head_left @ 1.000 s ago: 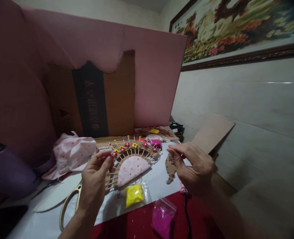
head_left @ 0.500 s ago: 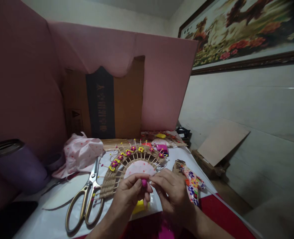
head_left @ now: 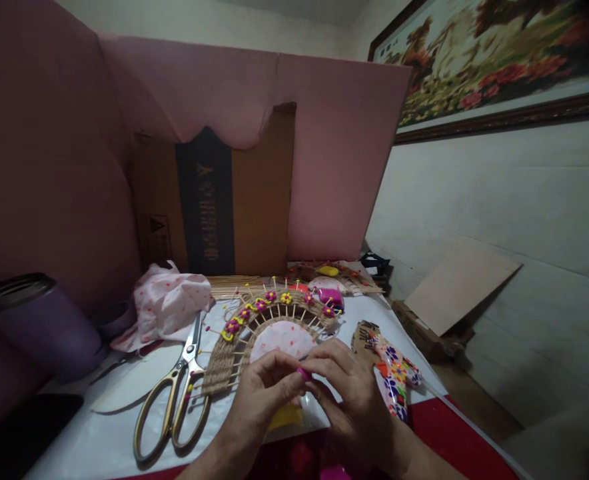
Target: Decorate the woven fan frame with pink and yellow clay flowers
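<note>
My left hand (head_left: 269, 387) and my right hand (head_left: 347, 380) meet near the front of the table, fingertips pinched around a small lump of magenta clay (head_left: 303, 374). Just beyond them lies a woven twine fan (head_left: 219, 363) with short stick spokes. Magenta and yellow clay flowers (head_left: 259, 305) line its curved upper band, and tiny clay balls tip the sticks around its edge. A pink dotted cloth half-circle (head_left: 282, 339) fills its middle, partly hidden by my hands. Below my fingers, a yellow piece in clear wrap (head_left: 285, 417) shows in part.
Large scissors (head_left: 177, 393) lie left of the fan, beside a pale flat sheet (head_left: 137, 380) and a crumpled dotted cloth (head_left: 167, 303). A purple cup-like container (head_left: 44, 327) stands far left. Right are a flower-patterned piece (head_left: 394, 373) and, further back, a magenta clay pack (head_left: 330, 298).
My hands have drawn closer together, and my right fingertips now touch the magenta clay that my left fingers held. The view has shifted slightly.
</note>
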Tool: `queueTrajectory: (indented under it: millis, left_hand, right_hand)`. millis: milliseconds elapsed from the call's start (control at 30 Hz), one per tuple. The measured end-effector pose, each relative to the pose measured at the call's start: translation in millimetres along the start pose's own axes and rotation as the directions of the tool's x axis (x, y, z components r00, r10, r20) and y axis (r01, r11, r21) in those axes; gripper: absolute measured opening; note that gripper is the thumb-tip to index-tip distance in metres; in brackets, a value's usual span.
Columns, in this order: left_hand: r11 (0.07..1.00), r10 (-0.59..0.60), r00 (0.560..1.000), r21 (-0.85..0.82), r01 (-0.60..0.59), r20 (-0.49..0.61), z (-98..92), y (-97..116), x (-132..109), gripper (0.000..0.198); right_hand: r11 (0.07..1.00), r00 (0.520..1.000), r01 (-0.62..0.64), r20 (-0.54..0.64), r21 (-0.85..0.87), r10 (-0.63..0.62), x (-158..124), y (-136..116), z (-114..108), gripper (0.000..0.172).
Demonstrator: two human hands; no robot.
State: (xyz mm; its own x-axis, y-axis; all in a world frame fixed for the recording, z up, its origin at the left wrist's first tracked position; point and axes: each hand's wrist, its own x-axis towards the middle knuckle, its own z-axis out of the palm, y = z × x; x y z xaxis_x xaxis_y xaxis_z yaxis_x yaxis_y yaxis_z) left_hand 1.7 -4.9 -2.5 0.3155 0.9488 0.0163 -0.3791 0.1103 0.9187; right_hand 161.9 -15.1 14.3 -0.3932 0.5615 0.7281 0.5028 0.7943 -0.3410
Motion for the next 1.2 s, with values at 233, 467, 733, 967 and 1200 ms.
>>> queueTrajectory:
  millis: [233,467,733,967,1200]
  left_hand:
    - [1.0,-0.02,0.999,0.017,0.021,-0.042,-3.8,0,3,0.025]
    - [1.0,-0.019,0.999,0.014,0.02,-0.037,-8.4,-5,6,0.022]
    - [0.997,-0.065,0.996,-0.036,0.063,-0.054,-10.0,-11,9,0.027]
    - [0.999,-0.04,0.997,0.033,0.042,-0.063,-4.7,5,4,0.027]
    - [0.996,-0.035,0.997,0.075,0.04,-0.061,-7.1,0,4,0.025]
  right_hand:
    - [0.996,0.999,-0.001,0.04,0.087,-0.002,2,2,0,0.017]
    - [0.994,0.999,-0.017,0.042,0.104,0.013,0,5,4,0.013]
    - [0.988,1.0,-0.015,0.005,0.155,0.014,2,8,5,0.013]
    - [0.982,0.999,0.028,0.024,0.187,-0.034,0,9,7,0.018]
    - [0.978,1.0,0.009,0.022,0.207,-0.014,0,7,8,0.013]
